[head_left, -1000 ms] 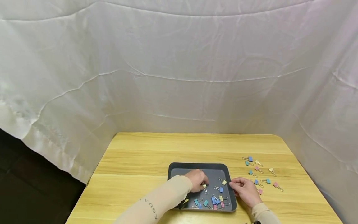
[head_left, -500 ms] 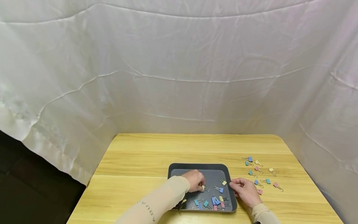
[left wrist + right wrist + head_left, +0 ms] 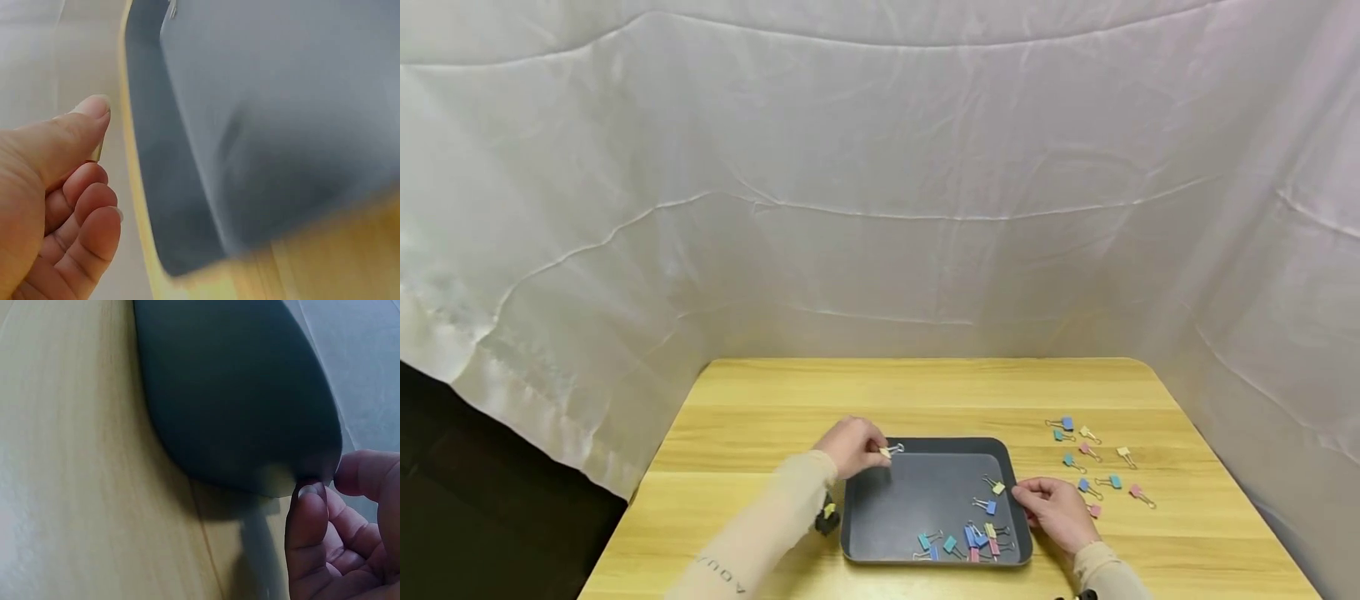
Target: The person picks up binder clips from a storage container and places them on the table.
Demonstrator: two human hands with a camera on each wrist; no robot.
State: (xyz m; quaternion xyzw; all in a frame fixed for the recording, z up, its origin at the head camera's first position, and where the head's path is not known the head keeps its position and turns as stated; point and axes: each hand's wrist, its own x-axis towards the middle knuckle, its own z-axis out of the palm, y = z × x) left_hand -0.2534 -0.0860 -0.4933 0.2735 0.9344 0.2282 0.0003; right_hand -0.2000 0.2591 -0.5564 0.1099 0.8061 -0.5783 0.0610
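Observation:
A pale yellow binder clip (image 3: 886,452) is pinched between the thumb and fingers of my left hand (image 3: 852,447), over the far left corner of a dark grey baking tray (image 3: 880,533). In the left wrist view only a sliver of that clip (image 3: 97,153) shows under the thumb. My right hand (image 3: 1058,510) pinches the tray's right rim; the right wrist view has thumb and finger on the edge of the tray (image 3: 237,394). Inside the tray lie several binder clips, among them a yellow one (image 3: 997,487), a blue one (image 3: 990,507) and a teal one (image 3: 951,544).
More binder clips in blue, teal, pink and yellow are scattered on the wooden table (image 3: 760,417) to the right of the tray, such as a pink one (image 3: 1136,492) and a teal one (image 3: 1115,482). A pale curtain (image 3: 880,267) stands round the table's back and sides.
My left hand has lifted the yellow binder clip from the tray's middle and carried it left and away from me, to the far left corner. The right hand stays on the rim.

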